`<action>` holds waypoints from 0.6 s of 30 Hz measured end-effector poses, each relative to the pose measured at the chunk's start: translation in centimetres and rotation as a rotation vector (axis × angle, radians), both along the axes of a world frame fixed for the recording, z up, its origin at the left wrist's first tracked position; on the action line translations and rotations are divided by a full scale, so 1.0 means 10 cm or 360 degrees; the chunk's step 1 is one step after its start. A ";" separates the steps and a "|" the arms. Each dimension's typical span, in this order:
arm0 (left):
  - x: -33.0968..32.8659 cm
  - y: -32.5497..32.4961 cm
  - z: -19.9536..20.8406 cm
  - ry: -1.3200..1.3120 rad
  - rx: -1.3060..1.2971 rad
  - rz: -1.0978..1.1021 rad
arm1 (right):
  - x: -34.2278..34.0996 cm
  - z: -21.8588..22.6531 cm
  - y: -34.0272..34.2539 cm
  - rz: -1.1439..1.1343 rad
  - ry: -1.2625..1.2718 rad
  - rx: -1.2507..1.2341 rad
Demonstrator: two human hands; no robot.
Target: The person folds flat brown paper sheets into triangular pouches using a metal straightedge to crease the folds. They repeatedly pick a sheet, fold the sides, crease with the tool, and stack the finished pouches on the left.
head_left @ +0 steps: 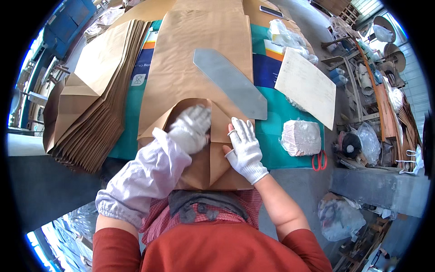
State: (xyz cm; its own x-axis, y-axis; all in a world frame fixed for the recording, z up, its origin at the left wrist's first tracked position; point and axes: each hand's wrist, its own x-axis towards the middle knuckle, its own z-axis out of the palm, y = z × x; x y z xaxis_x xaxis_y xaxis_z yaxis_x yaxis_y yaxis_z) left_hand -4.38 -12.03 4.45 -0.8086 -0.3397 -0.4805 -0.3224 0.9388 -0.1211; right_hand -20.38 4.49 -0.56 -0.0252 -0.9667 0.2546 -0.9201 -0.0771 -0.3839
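A large brown paper bag (181,77) lies lengthwise before me, its near end folded open into a pointed flap with a dark pocket. My left hand (192,129), in a white glove with a pale sleeve cover, rests inside that pocket; its fingers are stretched out and slightly blurred. Flat on the right side of the folded end lies my right hand (244,149), gloved in white with thumb and some fingertips bare, the fingers apart. Beyond it, a grey flat plate (231,84) with angled ends lies diagonally across the paper. Neither hand holds anything that I can see.
A fanned stack of brown paper bags (97,86) stands at the left. On the right are a whitish board (306,86), a plastic-wrapped bundle (301,138), red-handled scissors (319,161) and crumpled clear plastic (287,34). A phone (271,11) lies at the far end.
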 end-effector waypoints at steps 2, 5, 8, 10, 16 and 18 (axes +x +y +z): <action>0.22 -0.06 -0.27 0.0527 -0.0142 0.0285 | 0.08 0.03 -0.06 0.0024 0.0082 0.0033; 0.15 -0.10 -0.35 0.0640 -0.0179 0.0467 | 0.13 0.11 -0.10 0.0057 0.0144 0.0088; 0.24 -0.08 -0.28 0.0699 -0.0184 0.0429 | 0.14 0.15 -0.14 0.0118 0.0170 0.0062; 0.22 -0.16 0.79 0.0164 0.0660 0.0588 | 0.07 0.10 -0.09 0.0065 0.0192 0.0100; 1.64 -0.15 0.42 0.2256 0.1505 0.1455 | 0.26 0.21 -0.42 0.0086 0.0213 0.0093; 2.08 -0.25 -0.31 0.2091 0.1710 0.1609 | 0.29 0.07 -0.70 0.0170 0.0244 -0.0001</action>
